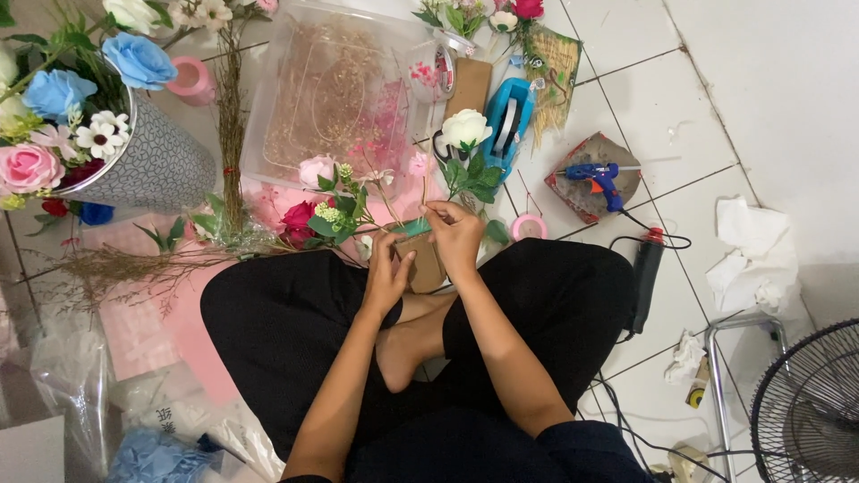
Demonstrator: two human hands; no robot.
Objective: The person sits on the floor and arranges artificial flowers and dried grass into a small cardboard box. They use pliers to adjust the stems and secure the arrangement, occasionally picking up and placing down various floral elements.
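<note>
Pinching a thin stem (424, 192) above a small brown block (424, 259), seated on tiled floor.

Right hand (455, 234) fingertips closed together on the stem, keeping it upright; left hand (386, 273) clasps the block just below, steadying it. White rose (466, 128) lies beyond the fingers.

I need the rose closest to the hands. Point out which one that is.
The white rose, upright just above the right hand. The red rose and pink rose lie farther left.

Left hand (386, 273) curled closed, right hand (455, 234) pinching with fingertips, both forearms extended over crossed legs.
</note>
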